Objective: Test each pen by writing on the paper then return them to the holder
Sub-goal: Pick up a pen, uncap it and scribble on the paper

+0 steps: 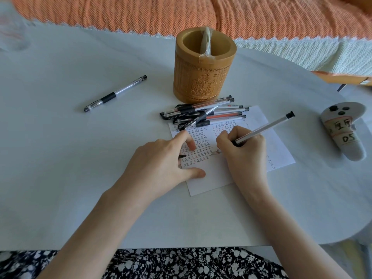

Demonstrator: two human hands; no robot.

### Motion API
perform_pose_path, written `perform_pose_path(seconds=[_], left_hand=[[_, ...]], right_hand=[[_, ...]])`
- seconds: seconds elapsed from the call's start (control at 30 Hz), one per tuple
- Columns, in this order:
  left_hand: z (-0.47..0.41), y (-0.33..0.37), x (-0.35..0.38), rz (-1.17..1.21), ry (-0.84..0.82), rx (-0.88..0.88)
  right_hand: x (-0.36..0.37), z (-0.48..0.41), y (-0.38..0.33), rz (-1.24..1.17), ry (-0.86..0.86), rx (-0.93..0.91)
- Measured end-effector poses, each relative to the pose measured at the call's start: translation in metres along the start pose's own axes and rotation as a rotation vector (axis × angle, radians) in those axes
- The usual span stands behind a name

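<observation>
My right hand (244,150) grips a clear gel pen (267,126), its tip touching the white paper (213,178) at the end of a row of written marks. My left hand (167,162) lies flat on the paper's left side, fingers spread, and a small dark pen cap shows beneath its fingers. A pile of several pens (207,114) rests on the paper's top edge, in front of the carved bamboo holder (203,65). The holder has only a plastic wrapper sticking out of it. One black-grip pen (115,94) lies alone to the left.
The white table (70,168) has a curved far edge and a straight near edge. A grey controller-shaped object with taped labels (343,129) lies at the right. An orange blanket (181,15) and a white fabric lie beyond the table.
</observation>
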State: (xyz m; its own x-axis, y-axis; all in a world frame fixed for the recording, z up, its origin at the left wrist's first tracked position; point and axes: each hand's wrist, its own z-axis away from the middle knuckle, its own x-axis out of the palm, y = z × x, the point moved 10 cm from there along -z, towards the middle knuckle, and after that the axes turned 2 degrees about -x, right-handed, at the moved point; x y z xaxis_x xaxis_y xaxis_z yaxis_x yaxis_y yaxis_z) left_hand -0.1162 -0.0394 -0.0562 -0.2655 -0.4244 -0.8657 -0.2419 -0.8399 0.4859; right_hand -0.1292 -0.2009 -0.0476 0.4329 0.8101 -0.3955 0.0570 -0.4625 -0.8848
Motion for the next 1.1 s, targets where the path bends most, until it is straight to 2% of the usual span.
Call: perform_pose_path(seconds=[1.1], left_hand=[[-0.0003,-0.0002,0.0009,0.012,-0.011,-0.009]], right_hand=[[-0.0007,-0.0004,0.0003,-0.014,-0.003,-0.001]])
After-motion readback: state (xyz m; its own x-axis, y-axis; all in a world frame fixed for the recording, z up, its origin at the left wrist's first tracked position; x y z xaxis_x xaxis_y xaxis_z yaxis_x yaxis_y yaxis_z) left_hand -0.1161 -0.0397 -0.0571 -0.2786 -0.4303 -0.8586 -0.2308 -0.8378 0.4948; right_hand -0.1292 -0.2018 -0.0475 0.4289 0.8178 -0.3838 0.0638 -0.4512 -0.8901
